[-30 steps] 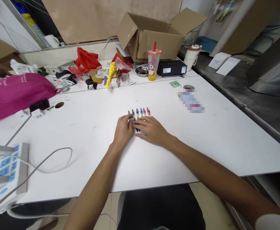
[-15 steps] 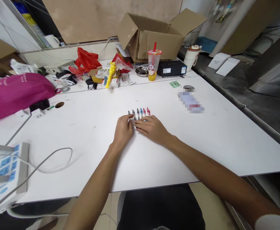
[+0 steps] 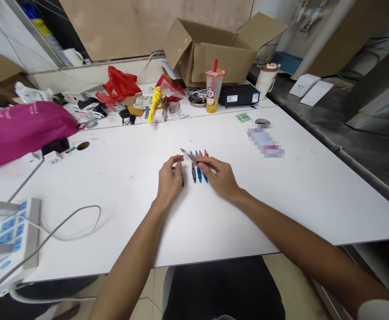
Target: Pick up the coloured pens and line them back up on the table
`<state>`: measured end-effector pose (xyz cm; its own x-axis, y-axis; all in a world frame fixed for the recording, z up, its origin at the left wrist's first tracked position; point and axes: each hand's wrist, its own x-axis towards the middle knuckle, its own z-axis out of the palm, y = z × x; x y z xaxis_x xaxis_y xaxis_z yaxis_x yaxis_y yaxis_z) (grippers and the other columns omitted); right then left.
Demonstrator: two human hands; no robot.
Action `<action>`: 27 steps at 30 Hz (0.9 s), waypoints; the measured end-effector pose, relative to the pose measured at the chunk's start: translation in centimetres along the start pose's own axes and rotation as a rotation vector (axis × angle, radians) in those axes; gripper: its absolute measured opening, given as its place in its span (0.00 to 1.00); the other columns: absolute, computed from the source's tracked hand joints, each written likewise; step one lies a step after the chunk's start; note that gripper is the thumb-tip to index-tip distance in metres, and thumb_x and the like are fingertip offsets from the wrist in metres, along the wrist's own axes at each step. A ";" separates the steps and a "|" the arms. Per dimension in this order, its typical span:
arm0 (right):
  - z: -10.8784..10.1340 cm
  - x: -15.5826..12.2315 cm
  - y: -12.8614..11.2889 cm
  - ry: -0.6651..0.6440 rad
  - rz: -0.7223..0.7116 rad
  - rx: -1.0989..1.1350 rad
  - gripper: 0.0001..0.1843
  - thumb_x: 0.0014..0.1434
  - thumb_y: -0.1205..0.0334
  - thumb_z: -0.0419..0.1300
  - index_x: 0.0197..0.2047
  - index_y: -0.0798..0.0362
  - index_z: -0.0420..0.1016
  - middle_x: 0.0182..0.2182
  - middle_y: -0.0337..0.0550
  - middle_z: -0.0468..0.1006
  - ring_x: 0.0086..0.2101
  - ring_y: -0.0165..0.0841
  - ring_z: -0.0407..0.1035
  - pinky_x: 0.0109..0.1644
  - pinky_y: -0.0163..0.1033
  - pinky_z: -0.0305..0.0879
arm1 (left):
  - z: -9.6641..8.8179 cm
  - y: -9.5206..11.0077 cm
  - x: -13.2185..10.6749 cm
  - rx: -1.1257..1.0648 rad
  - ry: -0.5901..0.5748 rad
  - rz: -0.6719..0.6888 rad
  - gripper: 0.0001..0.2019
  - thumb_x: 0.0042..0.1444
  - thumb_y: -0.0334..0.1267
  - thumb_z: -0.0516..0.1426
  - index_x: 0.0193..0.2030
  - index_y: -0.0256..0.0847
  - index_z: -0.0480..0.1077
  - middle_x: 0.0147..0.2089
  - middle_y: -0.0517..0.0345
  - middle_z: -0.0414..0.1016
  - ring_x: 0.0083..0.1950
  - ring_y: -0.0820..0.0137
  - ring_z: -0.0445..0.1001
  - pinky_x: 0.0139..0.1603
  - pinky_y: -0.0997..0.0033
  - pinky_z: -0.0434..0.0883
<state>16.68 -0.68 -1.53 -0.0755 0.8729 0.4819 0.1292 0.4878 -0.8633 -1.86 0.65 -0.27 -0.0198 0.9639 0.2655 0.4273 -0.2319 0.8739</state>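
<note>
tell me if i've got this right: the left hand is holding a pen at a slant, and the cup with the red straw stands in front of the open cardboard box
Wrong hand: the head view shows the right hand holding the pen at a slant. The cup with the red straw does stand in front of the open cardboard box.

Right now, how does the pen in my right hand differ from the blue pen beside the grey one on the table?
The held pen shows dark grey; the blue pen shows blue. The held pen slants in your right hand; the blue pen lies flat on the table. Both are slim.
</note>
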 end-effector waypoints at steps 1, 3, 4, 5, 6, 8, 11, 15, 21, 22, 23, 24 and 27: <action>0.0 -0.1 -0.1 0.004 -0.021 0.013 0.13 0.69 0.57 0.61 0.54 0.44 0.80 0.53 0.42 0.83 0.52 0.38 0.79 0.63 0.52 0.74 | -0.1 0.1 0.1 -0.081 0.012 -0.047 0.12 0.67 0.36 0.54 0.53 0.41 0.75 0.56 0.45 0.80 0.60 0.57 0.76 0.61 0.50 0.71; 0.0 -0.2 -0.4 0.004 -0.068 0.026 0.13 0.69 0.59 0.60 0.55 0.45 0.79 0.52 0.43 0.83 0.51 0.38 0.80 0.60 0.51 0.75 | -0.2 0.4 0.4 -0.306 0.017 -0.167 0.12 0.68 0.41 0.55 0.52 0.39 0.74 0.55 0.43 0.80 0.58 0.58 0.78 0.59 0.53 0.74; 0.0 -0.2 -0.5 -0.001 -0.094 0.021 0.13 0.69 0.61 0.59 0.55 0.45 0.78 0.52 0.43 0.84 0.50 0.37 0.80 0.59 0.51 0.76 | -0.2 0.6 0.5 -0.433 0.008 -0.234 0.13 0.68 0.44 0.55 0.52 0.38 0.74 0.55 0.41 0.80 0.57 0.58 0.79 0.58 0.55 0.75; 0.0 -0.3 -0.7 -0.009 -0.122 0.007 0.14 0.68 0.63 0.59 0.54 0.45 0.78 0.51 0.43 0.84 0.50 0.37 0.80 0.58 0.50 0.77 | -0.3 0.8 0.6 -0.550 -0.006 -0.294 0.14 0.68 0.46 0.56 0.51 0.38 0.73 0.55 0.40 0.80 0.54 0.59 0.81 0.56 0.56 0.76; 0.0 -0.3 -0.8 -0.019 -0.146 -0.011 0.14 0.68 0.64 0.58 0.54 0.46 0.78 0.50 0.44 0.84 0.50 0.37 0.79 0.57 0.49 0.77 | -0.4 1.0 0.7 -0.644 -0.019 -0.341 0.15 0.68 0.47 0.56 0.50 0.37 0.73 0.55 0.40 0.80 0.52 0.60 0.82 0.55 0.58 0.77; -0.1 -0.3 -1.0 -0.044 -0.167 -0.027 0.15 0.67 0.67 0.57 0.54 0.46 0.78 0.49 0.44 0.83 0.48 0.37 0.79 0.55 0.49 0.77 | -0.5 1.3 0.8 -0.760 -0.035 -0.387 0.14 0.67 0.46 0.58 0.51 0.37 0.72 0.54 0.40 0.81 0.48 0.63 0.84 0.54 0.62 0.79; -0.1 -0.4 -1.0 -0.076 -0.140 0.013 0.15 0.66 0.67 0.58 0.54 0.47 0.76 0.48 0.46 0.81 0.45 0.36 0.79 0.52 0.49 0.77 | -0.6 1.7 0.8 -0.822 -0.034 -0.397 0.13 0.66 0.44 0.60 0.51 0.37 0.71 0.51 0.42 0.83 0.48 0.64 0.84 0.52 0.66 0.80; -0.2 -0.3 -0.9 -0.084 -0.013 0.092 0.14 0.65 0.57 0.62 0.54 0.47 0.74 0.49 0.47 0.79 0.44 0.36 0.77 0.50 0.47 0.76 | -0.7 1.8 0.6 -0.853 -0.062 -0.360 0.11 0.67 0.42 0.60 0.50 0.38 0.69 0.51 0.42 0.83 0.52 0.62 0.84 0.55 0.64 0.80; -0.4 0.4 -0.9 -0.388 0.476 0.368 0.28 0.69 0.36 0.52 0.46 0.54 0.74 0.31 0.45 0.81 0.24 0.30 0.72 0.24 0.35 0.66 | -0.5 1.5 0.1 -0.877 -0.188 -0.273 0.14 0.63 0.43 0.64 0.50 0.39 0.68 0.52 0.43 0.82 0.56 0.58 0.82 0.58 0.58 0.78; -0.5 0.5 -0.9 -0.429 0.510 0.367 0.28 0.69 0.36 0.51 0.43 0.54 0.74 0.28 0.43 0.81 0.22 0.29 0.70 0.23 0.35 0.64 | -0.4 1.5 0.1 -0.866 -0.187 -0.270 0.15 0.63 0.43 0.64 0.50 0.40 0.68 0.52 0.44 0.82 0.55 0.59 0.82 0.57 0.58 0.79; -0.7 0.5 -0.9 -0.451 0.514 0.339 0.27 0.69 0.37 0.53 0.41 0.54 0.74 0.26 0.42 0.80 0.21 0.28 0.68 0.23 0.35 0.63 | -0.3 1.5 0.0 -0.851 -0.180 -0.271 0.15 0.62 0.44 0.65 0.49 0.40 0.68 0.51 0.44 0.83 0.54 0.59 0.83 0.56 0.59 0.79; -0.8 0.5 -1.0 -0.457 0.497 0.293 0.25 0.69 0.38 0.54 0.40 0.53 0.74 0.26 0.40 0.80 0.20 0.27 0.67 0.24 0.35 0.63 | -0.2 1.5 0.0 -0.834 -0.170 -0.273 0.15 0.61 0.45 0.65 0.48 0.40 0.68 0.49 0.45 0.83 0.53 0.60 0.83 0.55 0.61 0.80; -1.1 0.3 -1.4 -0.387 0.385 0.087 0.18 0.67 0.44 0.60 0.38 0.51 0.74 0.27 0.37 0.79 0.23 0.28 0.67 0.26 0.36 0.63 | 0.2 1.3 0.0 -0.796 -0.132 -0.288 0.14 0.62 0.45 0.65 0.47 0.39 0.69 0.47 0.47 0.84 0.51 0.61 0.84 0.55 0.62 0.80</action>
<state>17.59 -1.05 0.00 -0.3989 0.9154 0.0533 0.1385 0.1176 -0.9834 -1.08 0.35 0.77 0.0967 0.9952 -0.0172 -0.3409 0.0493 0.9388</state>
